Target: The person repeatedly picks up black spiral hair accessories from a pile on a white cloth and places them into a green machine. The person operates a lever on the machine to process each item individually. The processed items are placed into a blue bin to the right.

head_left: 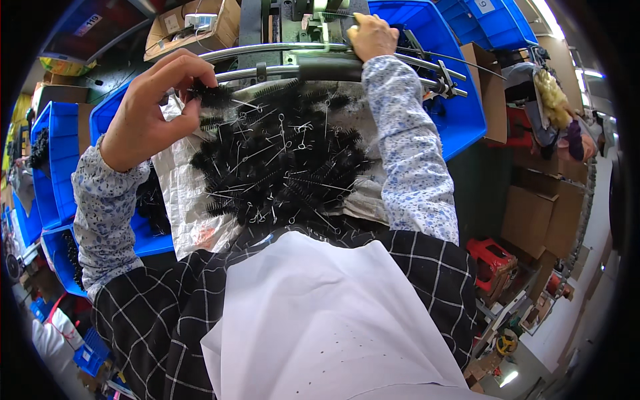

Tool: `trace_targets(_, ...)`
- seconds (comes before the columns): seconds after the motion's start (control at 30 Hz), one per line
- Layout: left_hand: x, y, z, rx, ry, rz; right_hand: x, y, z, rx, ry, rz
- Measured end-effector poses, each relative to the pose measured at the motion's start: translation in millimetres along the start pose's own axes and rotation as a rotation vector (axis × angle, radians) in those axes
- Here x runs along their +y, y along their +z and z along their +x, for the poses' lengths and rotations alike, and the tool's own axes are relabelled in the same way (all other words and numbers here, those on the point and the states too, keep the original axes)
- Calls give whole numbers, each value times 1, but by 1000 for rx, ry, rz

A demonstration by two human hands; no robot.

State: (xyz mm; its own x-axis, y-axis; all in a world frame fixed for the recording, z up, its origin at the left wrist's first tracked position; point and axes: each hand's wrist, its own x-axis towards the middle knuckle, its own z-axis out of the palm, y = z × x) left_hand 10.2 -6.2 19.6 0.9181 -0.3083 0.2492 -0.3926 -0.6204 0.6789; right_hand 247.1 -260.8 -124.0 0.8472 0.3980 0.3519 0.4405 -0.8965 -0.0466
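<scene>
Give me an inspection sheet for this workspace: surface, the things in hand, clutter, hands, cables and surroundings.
Surface: woven sheet spread over the lap, under the brushes.
Job's things: pile of black wire brushes on the sheet; one brush lifted out of it.
Clutter: cardboard boxes and a red stool to the right.
Hands: left hand pinches the brush; right hand grips a lever on the machine.
Cables: thin metal rods at the machine; no cables seen.
Surroundings: blue bins left, right and behind.
</scene>
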Motion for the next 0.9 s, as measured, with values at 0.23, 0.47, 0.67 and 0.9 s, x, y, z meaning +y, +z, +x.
trace_targets(0.23, -9, 6, 3, 41, 1, -132, 126, 64, 42, 163, -227, 34)
trace_targets(0.47, -15, 28, 17, -92, -6, -197, 85, -24, 42, -231, 118, -32)
trace_targets(0.67, -13, 66, 38, 89, -80, -193, 13, -88, -14, -173, -213, 639)
trace_targets(0.9, -8, 85, 45, 202, 34, 62, -54, -92, -70, -348, -239, 849)
